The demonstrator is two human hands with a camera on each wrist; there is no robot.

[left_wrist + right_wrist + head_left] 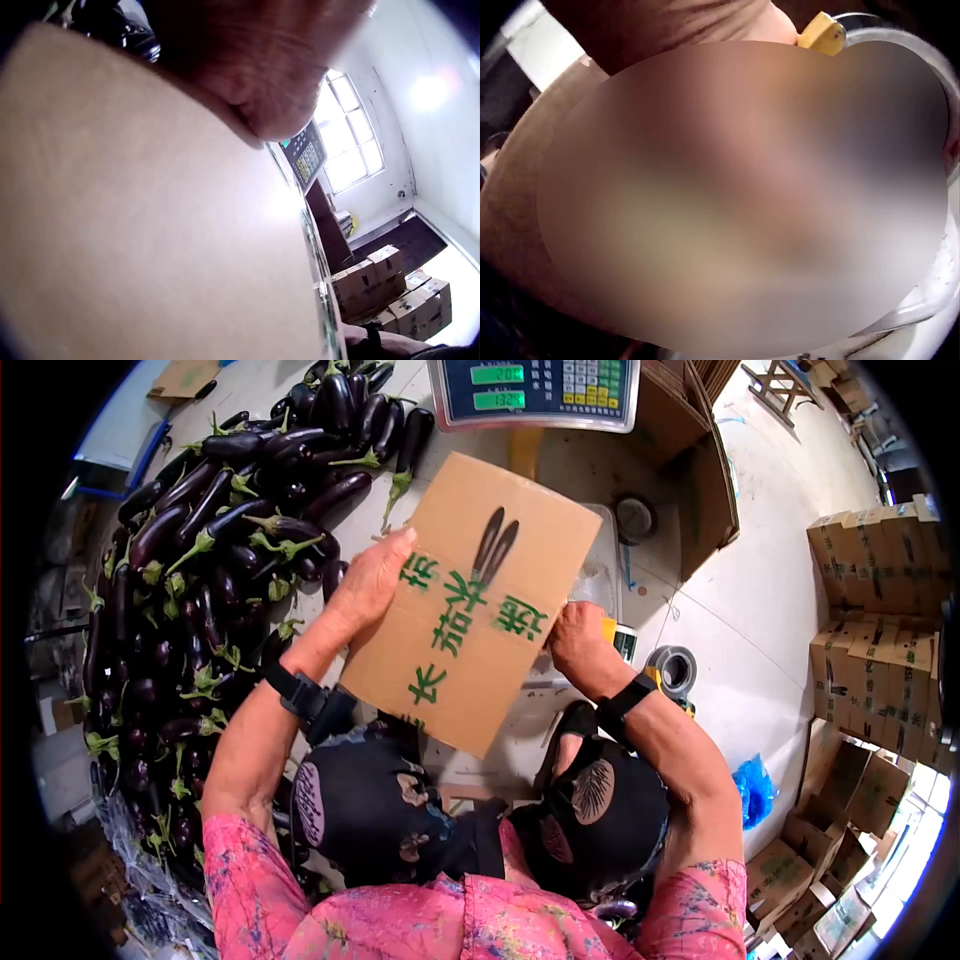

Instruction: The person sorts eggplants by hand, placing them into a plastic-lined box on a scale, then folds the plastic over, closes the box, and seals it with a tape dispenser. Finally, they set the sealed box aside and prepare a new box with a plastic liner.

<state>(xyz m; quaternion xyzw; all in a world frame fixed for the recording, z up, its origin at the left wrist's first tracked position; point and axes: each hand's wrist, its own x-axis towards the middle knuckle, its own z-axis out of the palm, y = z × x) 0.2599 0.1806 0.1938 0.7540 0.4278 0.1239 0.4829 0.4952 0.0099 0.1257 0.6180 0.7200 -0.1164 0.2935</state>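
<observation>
A brown cardboard box [480, 600] with green characters and a printed pair of dark eggplants is tilted above the person's lap. The left hand [370, 585] grips its left edge, its other fingers hidden behind the card. In the left wrist view, the box's pale side [150, 202] lies right beside the left hand [262, 60]. Curled at the box's right edge is the right hand [582, 645]. A yellow handle-like piece [822, 34] juts out by the right hand [705, 22]; the rest of it is hidden. Blur covers most of the right wrist view.
A large heap of eggplants [230, 550] lies on the left. Ahead stands a digital scale [540, 395], with an open carton [700, 470] to its right. A tape roll [675, 670] and a blue plastic bag [755, 790] lie on the right; stacked boxes [875, 630] stand farther right.
</observation>
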